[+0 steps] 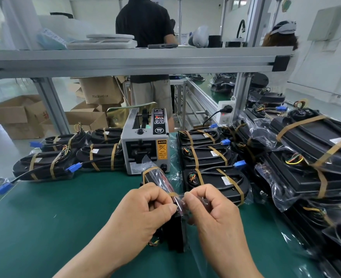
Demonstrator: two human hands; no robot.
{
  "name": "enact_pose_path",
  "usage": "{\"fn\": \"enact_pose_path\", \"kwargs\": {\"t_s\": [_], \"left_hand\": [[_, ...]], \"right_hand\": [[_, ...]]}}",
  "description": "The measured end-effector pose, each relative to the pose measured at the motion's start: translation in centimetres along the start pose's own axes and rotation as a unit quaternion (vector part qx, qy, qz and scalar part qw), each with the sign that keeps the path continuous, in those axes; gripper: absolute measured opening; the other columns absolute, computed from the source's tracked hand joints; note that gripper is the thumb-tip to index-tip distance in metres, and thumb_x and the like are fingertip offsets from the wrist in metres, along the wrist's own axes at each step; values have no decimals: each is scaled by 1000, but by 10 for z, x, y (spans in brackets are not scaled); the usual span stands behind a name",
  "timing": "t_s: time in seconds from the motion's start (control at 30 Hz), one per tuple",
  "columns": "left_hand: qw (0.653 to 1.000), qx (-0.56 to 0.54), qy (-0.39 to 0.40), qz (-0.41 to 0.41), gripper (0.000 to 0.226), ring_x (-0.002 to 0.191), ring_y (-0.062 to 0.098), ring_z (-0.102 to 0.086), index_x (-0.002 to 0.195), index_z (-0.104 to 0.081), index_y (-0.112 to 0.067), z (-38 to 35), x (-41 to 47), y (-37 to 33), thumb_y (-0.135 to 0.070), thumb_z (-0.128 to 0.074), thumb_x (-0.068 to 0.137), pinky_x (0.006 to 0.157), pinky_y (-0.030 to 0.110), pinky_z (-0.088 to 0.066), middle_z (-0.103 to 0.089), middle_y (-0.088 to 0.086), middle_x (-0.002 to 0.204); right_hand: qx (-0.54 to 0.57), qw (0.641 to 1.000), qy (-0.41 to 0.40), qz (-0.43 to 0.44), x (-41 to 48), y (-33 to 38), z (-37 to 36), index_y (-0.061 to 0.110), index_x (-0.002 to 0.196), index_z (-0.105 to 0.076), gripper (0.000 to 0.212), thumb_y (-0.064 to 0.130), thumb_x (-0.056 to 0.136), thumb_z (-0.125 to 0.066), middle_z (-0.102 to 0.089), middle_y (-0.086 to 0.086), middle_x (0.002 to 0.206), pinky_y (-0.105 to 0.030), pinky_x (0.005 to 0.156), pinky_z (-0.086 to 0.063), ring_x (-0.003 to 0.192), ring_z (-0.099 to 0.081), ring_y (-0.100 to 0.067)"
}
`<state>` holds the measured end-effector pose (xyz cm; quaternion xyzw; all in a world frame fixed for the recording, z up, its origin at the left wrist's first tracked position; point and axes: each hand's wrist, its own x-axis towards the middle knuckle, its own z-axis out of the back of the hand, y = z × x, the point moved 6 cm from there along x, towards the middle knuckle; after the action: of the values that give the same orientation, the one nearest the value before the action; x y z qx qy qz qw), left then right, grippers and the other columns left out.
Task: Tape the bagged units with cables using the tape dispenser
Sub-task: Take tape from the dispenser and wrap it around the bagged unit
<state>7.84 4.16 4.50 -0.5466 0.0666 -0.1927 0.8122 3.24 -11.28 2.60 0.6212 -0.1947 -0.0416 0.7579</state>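
Note:
A black unit in a clear bag stands on edge at the middle of the green mat, with one brown tape band around its far end. My left hand and my right hand both pinch the bag and a short brown tape strip at its near top edge, fingertips almost touching. Coloured wires show under my left hand. The grey tape dispenser stands just behind the unit, with a yellow caution label on its front.
Taped black units with blue connectors lie in rows left and right of the dispenser. Bagged units are stacked high at the right. An aluminium shelf beam crosses overhead. A person stands beyond the bench, and cardboard boxes sit on the floor.

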Motion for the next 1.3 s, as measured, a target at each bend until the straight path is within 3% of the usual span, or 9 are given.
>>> {"fn": "enact_pose_path", "kwargs": {"t_s": [0.13,0.3,0.47,1.07,1.17,1.3], "left_hand": [[1000,20,-7,-12,18,57,5,-40,68,-67,-22,0,-1,0,-20,-74,84,55,16,-38,-51,-12,69],[998,47,-29,-30,17,58,0,-43,69,-67,-27,1,-3,0,-20,-74,83,58,15,-42,-54,-14,72],[995,74,-55,-47,13,56,-1,-44,72,-65,-28,3,-6,-3,-22,-73,81,56,12,-42,-54,-15,71],[988,114,-74,-70,12,60,1,-48,74,-65,-30,5,-10,-8,-26,-74,79,61,13,-44,-56,-14,78],[990,116,-66,-55,13,56,0,-47,73,-66,-29,6,-8,-10,-26,-77,79,56,13,-43,-56,-15,76],[992,115,-56,-21,13,54,0,-48,72,-68,-28,10,-6,-9,-29,-80,77,53,14,-43,-57,-16,75]], "right_hand": [[-4,1000,2,0,0,0,-1,28,78,-67,13,31,90,-65,-67,1,67,-27,58,-50,59,-56,-7],[-2,1000,3,-1,-1,0,-1,28,77,-66,13,31,89,-64,-67,-1,67,-24,57,-48,59,-55,-6],[-6,1000,-5,-3,0,0,-3,27,76,-66,15,28,91,-65,-67,-3,67,-35,61,-51,59,-56,-9],[-12,1000,0,8,-1,2,-3,28,77,-66,14,32,90,-64,-66,0,67,-35,62,-52,59,-56,-8],[-8,1000,2,11,-1,2,-3,28,77,-66,14,30,91,-65,-64,3,64,-27,58,-49,57,-54,-4],[-13,1000,1,9,-1,0,-4,28,78,-67,13,32,91,-64,-64,3,65,-33,62,-52,59,-54,-4]]}}
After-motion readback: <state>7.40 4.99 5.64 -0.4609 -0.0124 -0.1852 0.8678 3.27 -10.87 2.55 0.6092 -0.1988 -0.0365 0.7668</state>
